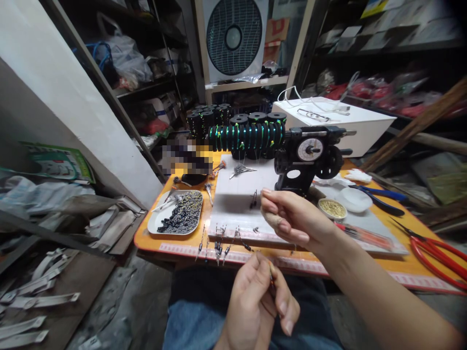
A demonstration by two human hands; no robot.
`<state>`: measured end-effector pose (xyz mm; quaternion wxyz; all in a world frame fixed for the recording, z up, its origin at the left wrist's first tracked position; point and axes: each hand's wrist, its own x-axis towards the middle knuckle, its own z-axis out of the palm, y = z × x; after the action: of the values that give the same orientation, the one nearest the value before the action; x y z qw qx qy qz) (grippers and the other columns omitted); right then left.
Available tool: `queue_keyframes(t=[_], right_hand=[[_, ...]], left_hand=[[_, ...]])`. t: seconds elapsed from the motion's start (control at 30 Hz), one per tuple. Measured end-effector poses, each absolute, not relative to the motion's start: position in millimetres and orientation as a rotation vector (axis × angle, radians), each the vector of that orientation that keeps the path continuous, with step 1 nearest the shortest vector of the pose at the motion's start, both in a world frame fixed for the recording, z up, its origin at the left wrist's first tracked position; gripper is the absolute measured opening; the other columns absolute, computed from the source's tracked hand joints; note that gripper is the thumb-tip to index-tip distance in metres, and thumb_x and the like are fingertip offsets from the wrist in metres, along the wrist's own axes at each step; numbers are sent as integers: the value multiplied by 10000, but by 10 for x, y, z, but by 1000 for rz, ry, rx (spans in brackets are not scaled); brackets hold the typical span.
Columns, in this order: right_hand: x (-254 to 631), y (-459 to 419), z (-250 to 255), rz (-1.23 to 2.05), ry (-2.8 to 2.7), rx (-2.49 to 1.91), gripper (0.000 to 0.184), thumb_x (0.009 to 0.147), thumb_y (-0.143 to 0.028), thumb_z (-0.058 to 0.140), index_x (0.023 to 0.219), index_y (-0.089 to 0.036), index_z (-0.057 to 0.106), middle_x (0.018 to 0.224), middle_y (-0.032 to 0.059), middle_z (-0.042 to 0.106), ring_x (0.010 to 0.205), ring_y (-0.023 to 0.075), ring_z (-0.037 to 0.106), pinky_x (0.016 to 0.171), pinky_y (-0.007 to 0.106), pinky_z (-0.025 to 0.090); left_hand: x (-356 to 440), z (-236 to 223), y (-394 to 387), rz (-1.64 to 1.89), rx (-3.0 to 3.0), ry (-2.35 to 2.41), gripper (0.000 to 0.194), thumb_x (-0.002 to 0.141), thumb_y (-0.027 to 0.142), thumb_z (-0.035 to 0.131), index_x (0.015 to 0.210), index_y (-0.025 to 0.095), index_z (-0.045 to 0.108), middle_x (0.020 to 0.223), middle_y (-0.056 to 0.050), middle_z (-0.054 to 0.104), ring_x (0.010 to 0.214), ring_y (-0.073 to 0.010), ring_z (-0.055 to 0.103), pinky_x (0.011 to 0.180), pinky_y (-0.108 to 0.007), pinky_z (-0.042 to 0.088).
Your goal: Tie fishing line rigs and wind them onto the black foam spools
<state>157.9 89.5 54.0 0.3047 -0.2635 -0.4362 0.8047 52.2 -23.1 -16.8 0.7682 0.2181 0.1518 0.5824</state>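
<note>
My left hand (257, 296) is low in front of the table's edge, its thumb and finger pinched on a thin orange-tipped piece (272, 272), mostly hidden by the fingers. Higher and to the right, my right hand (288, 216) has its fingers curled with thumb and fingertip close together; what they hold, if anything, cannot be made out. Just left of it are small dark pieces (253, 198) over the white board (233, 209). Thin strands with small dark cylinders (219, 249) hang at the table's front edge.
A white tray (151, 223) holds many dark cylinders. Behind the board stands a black winding machine (301, 160) with a row of cord-wrapped black spools (248, 136). On the right lie a dish of gold beads (332, 209), blue-handled pliers (383, 197) and red-handled scissors (438, 255).
</note>
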Motion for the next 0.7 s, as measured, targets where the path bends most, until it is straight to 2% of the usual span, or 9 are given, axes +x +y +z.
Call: queue_keyframes(t=[0.07, 0.13, 0.23, 0.33, 0.4, 0.47, 0.57, 0.63, 0.7], right_hand=[[1614, 910, 544, 1963, -1339, -768, 329, 942, -445, 477, 844, -155, 597, 456, -47, 527, 234, 9, 288, 246, 93, 182], [1661, 938, 551, 1695, -1507, -880, 336, 949, -460, 472, 1040, -161, 594, 482, -48, 544, 258, 25, 334, 266, 110, 221], [1718, 994, 576, 1274, -1606, -1027, 346, 944, -450, 490, 1146, -179, 564, 509, -48, 551, 302, 47, 384, 294, 136, 280], [1701, 1064, 624, 962, -1687, -1068, 323, 951, -402, 482, 1187, -205, 580, 525, -40, 563, 330, 58, 409, 321, 155, 320], [1644, 1132, 656, 828, -1744, -1060, 312, 949, -353, 488, 1209, -212, 588, 514, -40, 567, 345, 69, 439, 336, 162, 337], [1571, 1220, 673, 787, -1779, -1043, 263, 931, -312, 519, 1150, -201, 614, 494, -43, 574, 344, 75, 455, 343, 167, 342], [1495, 1334, 669, 838, -1824, -1048, 137, 876, -299, 603, 862, -169, 644, 445, -37, 568, 302, 69, 427, 316, 173, 306], [1491, 1350, 661, 881, -1859, -1064, 215, 874, -312, 602, 721, -163, 622, 426, -27, 557, 290, 64, 416, 306, 173, 295], [1524, 1302, 664, 935, -1876, -1076, 283, 907, -336, 546, 695, -160, 612, 437, -22, 553, 291, 56, 409, 312, 168, 307]], left_hand=[[486, -174, -215, 1291, 511, 477, 252, 966, 352, 440, 789, 173, 459, 514, 48, 506, 353, -54, 436, 390, -165, 309], [426, -179, -188, 1332, 583, 675, 219, 973, 351, 433, 862, 171, 491, 570, 28, 569, 402, -60, 492, 426, -164, 346], [317, -178, -144, 1357, 699, 874, 192, 969, 323, 455, 1008, 157, 542, 862, -65, 693, 615, -112, 646, 601, -222, 474], [232, -181, -128, 1349, 737, 961, 297, 924, 327, 545, 1190, 196, 542, 1319, -145, 569, 928, -222, 683, 768, -330, 531], [201, -195, -149, 1370, 730, 988, 403, 897, 344, 586, 1282, 249, 515, 1469, -136, 431, 1016, -261, 662, 814, -373, 535], [182, -209, -199, 1390, 747, 1024, 481, 888, 363, 597, 1348, 282, 484, 1492, -129, 406, 1030, -272, 655, 840, -389, 524], [151, -185, -312, 1340, 931, 1232, 519, 920, 345, 540, 1423, 282, 428, 1361, -127, 559, 1129, -274, 598, 957, -400, 438], [120, -126, -381, 1311, 1151, 1399, 457, 939, 292, 493, 1394, 250, 484, 1303, -114, 611, 1238, -267, 510, 1062, -390, 315], [86, -42, -410, 1355, 1362, 1496, 385, 928, 233, 491, 1299, 234, 595, 1323, -87, 602, 1281, -257, 457, 1110, -359, 215]])
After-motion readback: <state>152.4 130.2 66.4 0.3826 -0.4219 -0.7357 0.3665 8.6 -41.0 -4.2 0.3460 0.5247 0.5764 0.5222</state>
